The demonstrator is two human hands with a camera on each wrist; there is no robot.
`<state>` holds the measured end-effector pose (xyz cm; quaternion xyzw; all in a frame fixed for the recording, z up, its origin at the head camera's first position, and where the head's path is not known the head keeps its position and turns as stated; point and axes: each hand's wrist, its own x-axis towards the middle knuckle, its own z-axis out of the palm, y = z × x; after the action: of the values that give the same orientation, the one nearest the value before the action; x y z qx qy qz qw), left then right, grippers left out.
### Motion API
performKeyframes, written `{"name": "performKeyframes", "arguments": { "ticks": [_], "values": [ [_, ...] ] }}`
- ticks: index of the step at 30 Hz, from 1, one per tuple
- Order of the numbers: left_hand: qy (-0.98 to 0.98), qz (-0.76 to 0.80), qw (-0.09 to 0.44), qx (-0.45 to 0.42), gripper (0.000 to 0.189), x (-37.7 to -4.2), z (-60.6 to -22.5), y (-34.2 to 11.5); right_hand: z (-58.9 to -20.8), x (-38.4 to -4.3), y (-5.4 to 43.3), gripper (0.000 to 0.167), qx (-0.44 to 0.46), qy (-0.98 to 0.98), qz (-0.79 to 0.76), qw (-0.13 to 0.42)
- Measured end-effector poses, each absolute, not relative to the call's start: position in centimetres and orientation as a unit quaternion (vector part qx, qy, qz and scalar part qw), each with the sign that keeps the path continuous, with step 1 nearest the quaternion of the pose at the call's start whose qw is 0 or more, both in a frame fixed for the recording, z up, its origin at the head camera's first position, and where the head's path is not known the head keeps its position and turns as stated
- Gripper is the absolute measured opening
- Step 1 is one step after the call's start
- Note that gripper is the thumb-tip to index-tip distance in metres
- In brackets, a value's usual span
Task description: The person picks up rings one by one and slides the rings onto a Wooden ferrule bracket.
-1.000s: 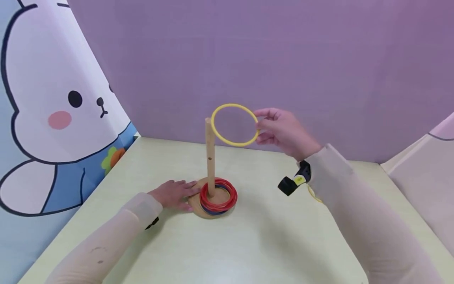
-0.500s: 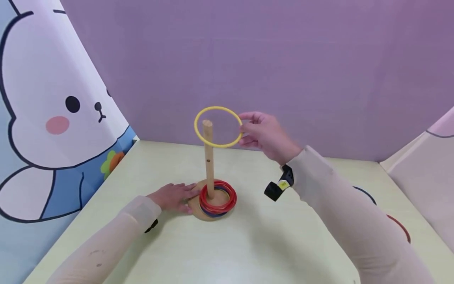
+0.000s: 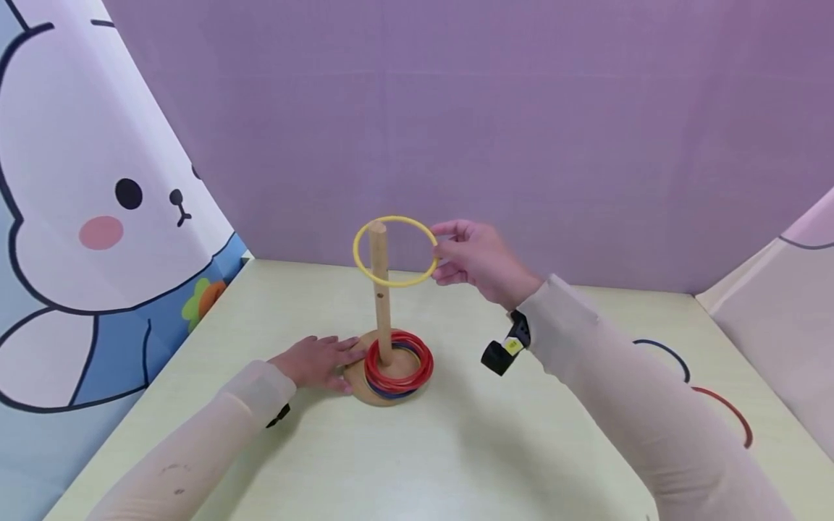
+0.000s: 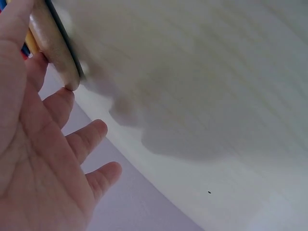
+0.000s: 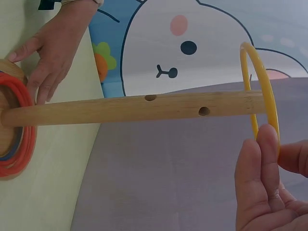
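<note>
My right hand (image 3: 478, 260) pinches a yellow ring (image 3: 395, 284) by its right side, between thumb and fingers. The ring circles the top end of an upright wooden peg (image 3: 381, 311); the right wrist view shows this yellow ring (image 5: 270, 96) around the peg's tip. Several red rings (image 3: 426, 365) lie stacked round the foot of the peg, with a blue ring (image 3: 391, 394) under them. They rest on a round wooden base (image 3: 357, 376). My left hand (image 3: 316, 364) lies with fingers spread, its fingertips on the left edge of that base.
On the pale table (image 3: 495, 463), a blue ring (image 3: 671, 353) and a red ring (image 3: 730, 407) lie at the right, partly hidden by my right sleeve (image 3: 625, 376). A purple wall (image 3: 521, 108) stands behind, and a panel with a cartoon animal (image 3: 78, 166) at the left.
My right hand has carried the yellow ring leftward over the peg's top and then slightly down around it. My left hand has stayed on the base.
</note>
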<state>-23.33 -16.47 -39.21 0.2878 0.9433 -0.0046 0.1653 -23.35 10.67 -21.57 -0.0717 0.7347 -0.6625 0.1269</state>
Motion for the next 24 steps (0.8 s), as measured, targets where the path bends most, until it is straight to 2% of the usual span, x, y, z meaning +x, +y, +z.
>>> {"name": "performKeyframes", "arguments": {
  "ticks": [12, 24],
  "values": [
    [0.942, 0.013, 0.161, 0.294, 0.073, -23.4, -39.5, -16.8, -23.6, -23.3, 10.7, 0.036, -0.059, 0.748, -0.645, 0.147],
    [0.939, 0.021, 0.155, 0.307, 0.074, -23.7, -40.0, -17.0, -28.3, -23.3, 11.2, 0.041, -0.050, 0.746, -0.642, 0.169]
  ]
}}
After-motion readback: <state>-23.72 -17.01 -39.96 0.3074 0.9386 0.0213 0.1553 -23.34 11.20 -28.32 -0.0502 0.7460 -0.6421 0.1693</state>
